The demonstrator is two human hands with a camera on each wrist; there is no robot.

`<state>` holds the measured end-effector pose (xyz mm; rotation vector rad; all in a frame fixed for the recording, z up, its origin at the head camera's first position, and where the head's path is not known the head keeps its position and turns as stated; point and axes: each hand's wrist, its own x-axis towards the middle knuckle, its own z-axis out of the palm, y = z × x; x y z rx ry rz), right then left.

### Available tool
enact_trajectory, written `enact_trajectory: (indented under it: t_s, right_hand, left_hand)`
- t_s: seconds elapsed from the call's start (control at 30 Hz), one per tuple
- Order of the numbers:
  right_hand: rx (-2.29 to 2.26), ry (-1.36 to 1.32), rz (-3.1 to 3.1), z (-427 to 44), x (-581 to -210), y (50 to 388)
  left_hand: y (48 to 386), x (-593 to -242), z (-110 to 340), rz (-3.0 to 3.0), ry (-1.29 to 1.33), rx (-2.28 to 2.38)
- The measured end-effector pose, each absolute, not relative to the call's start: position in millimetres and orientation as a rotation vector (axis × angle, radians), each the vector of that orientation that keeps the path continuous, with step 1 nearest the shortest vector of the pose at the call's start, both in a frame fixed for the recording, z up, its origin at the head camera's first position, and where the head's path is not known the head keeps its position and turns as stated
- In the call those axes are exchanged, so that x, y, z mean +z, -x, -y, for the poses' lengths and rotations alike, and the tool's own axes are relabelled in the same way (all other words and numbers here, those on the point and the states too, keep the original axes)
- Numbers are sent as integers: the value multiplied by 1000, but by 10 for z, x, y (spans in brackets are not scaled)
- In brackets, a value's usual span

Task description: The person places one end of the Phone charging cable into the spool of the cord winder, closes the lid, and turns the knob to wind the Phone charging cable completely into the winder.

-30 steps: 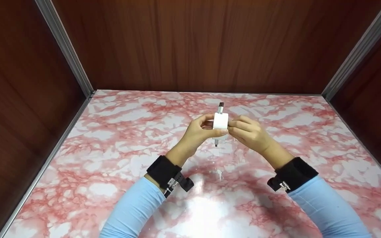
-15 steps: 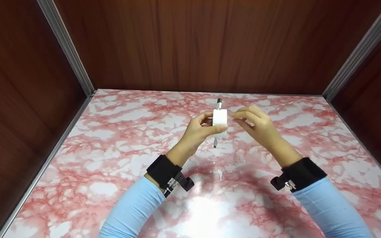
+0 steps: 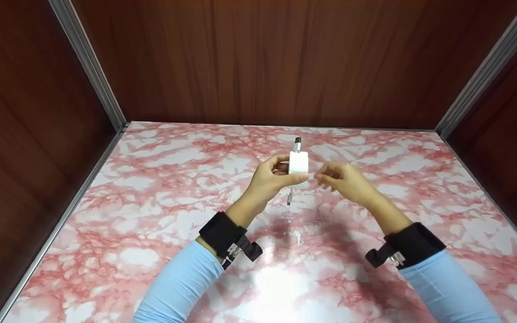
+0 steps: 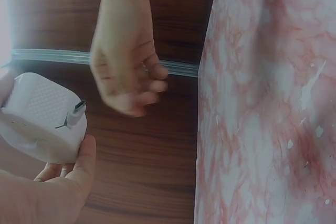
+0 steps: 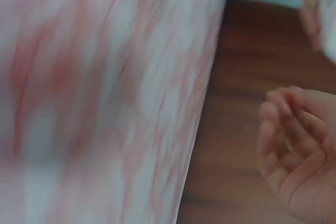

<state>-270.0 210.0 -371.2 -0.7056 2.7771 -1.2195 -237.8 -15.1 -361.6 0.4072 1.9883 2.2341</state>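
Note:
My left hand [image 3: 267, 177] holds a small white box [image 3: 298, 162] above the table, thumb on the near side and fingers behind. It looks like a charger or cable case. From its far end sticks a USB plug [image 3: 297, 144]; at the near end hangs a smaller cable connector [image 3: 290, 197]. In the left wrist view the white box [image 4: 44, 114] shows a textured face and a short plug end [image 4: 77, 111]. To the right, apart from the box, my right hand [image 3: 343, 181] hovers with loosely bent fingers. Nothing shows between those fingers in the right wrist view.
A table with a red and white marbled top [image 3: 151, 215] lies under both hands. Dark wood panels [image 3: 258, 63] enclose its back and sides, with metal strips [image 3: 92, 67] at the corners. Each wrist wears a black strap [image 3: 415, 244] with a small camera.
My right hand has let go of the box's right side and moved away to the right, then lower. The left hand keeps its hold, and the near connector now hangs slightly lower.

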Motion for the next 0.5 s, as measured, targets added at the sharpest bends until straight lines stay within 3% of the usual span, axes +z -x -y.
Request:
enact_trajectory:
  t_s: [0.17, 0.37, 0.5]
  right_hand:
    - [-1765, 662, -2526, -1859, -3579, 2519]
    - [-1909, 659, -2649, -1692, -3535, 2435]
    - [-1927, 840, -2796, -1668, -3598, 2438]
  left_hand:
    - [2382, -3598, 140, -2026, -398, 2233]
    - [2376, -3589, 127, -2037, -384, 2252]
    - [2363, -3589, 117, -2025, -382, 2263]
